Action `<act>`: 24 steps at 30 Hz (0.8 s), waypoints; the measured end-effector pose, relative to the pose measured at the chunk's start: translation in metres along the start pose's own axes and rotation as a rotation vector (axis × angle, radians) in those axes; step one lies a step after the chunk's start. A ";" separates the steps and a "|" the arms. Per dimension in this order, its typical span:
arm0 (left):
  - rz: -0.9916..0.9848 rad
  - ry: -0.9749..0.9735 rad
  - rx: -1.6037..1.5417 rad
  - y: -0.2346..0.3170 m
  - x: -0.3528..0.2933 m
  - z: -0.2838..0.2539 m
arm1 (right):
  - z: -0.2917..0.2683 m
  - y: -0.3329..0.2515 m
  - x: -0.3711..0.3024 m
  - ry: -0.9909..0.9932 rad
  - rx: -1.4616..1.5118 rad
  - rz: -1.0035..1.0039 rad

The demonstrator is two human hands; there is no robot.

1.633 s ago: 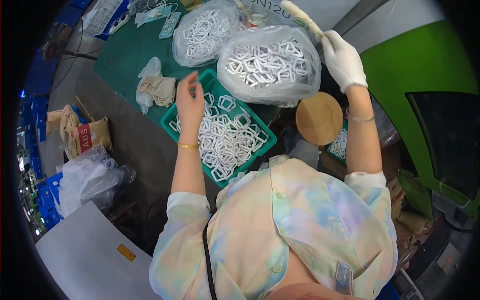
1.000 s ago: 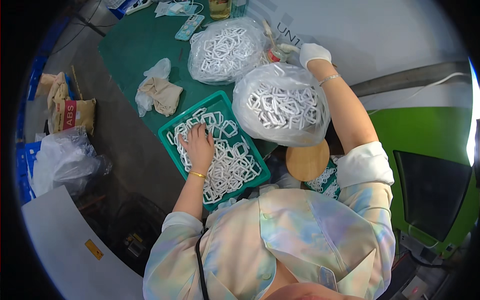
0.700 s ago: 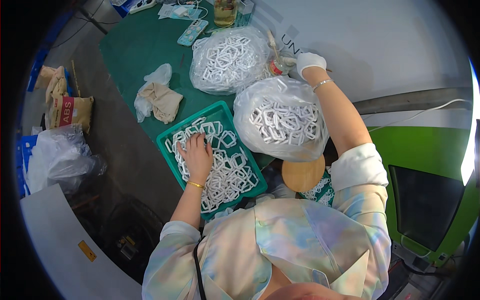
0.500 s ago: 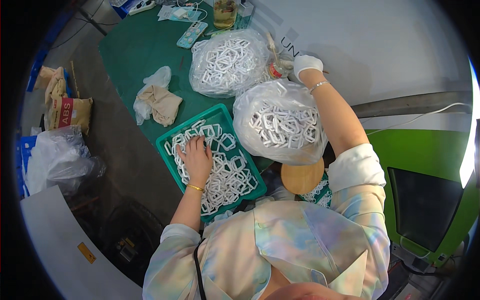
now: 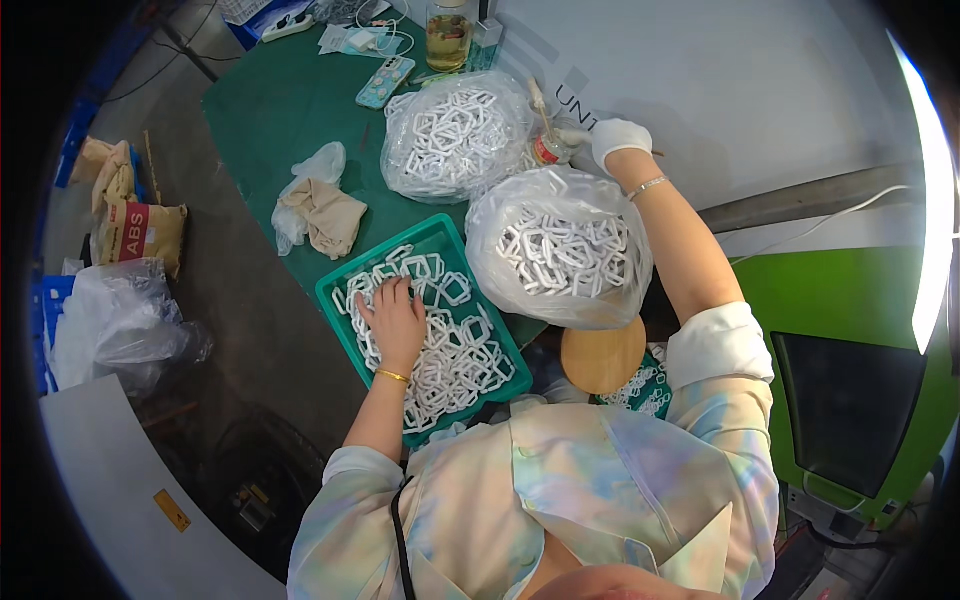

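Observation:
My left hand (image 5: 397, 322) lies with its fingers spread on white angular plastic links (image 5: 455, 375) in a green tray (image 5: 330, 315). It is not gripping any of them visibly. My right hand (image 5: 620, 142), in a white glove, is closed at the far right, beside a small glass jar with a red label (image 5: 546, 150). From its right side pokes the tip of a thin brown stick (image 5: 657, 153); the fingers are mostly hidden. A brush with a pale handle (image 5: 538, 98) stands in the jar. Nearer than the jar sits a clear bag of links (image 5: 565, 250).
Another full bag (image 5: 455, 135) stands behind. On the green table (image 5: 260, 110) are a beige cloth (image 5: 330, 218), a phone (image 5: 385, 82) and a jar of yellowish liquid (image 5: 448, 40). A round wooden stool top (image 5: 602, 358) and a green machine (image 5: 850, 300) are at the right.
The view has shifted slightly. My right hand has drawn a little to the right of the jar; my left hand stays put on the links.

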State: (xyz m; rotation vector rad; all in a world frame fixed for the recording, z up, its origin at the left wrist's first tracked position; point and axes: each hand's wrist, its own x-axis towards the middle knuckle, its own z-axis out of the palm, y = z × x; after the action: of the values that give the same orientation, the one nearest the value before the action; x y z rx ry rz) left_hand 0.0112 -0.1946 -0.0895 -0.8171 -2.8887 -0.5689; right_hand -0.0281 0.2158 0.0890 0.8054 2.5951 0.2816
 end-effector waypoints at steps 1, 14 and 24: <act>0.000 0.004 0.000 0.000 0.000 0.000 | 0.000 0.003 -0.003 0.004 0.000 0.000; 0.089 0.014 -0.261 -0.009 0.005 -0.048 | 0.026 0.023 -0.026 0.084 0.216 0.089; -0.558 0.112 -0.621 -0.086 -0.036 -0.023 | 0.080 0.054 -0.025 0.120 1.354 0.147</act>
State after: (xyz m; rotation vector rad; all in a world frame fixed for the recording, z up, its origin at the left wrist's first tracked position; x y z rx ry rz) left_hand -0.0037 -0.2885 -0.1027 0.0295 -2.8248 -1.5492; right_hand 0.0522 0.2510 0.0412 1.3546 2.5721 -1.5711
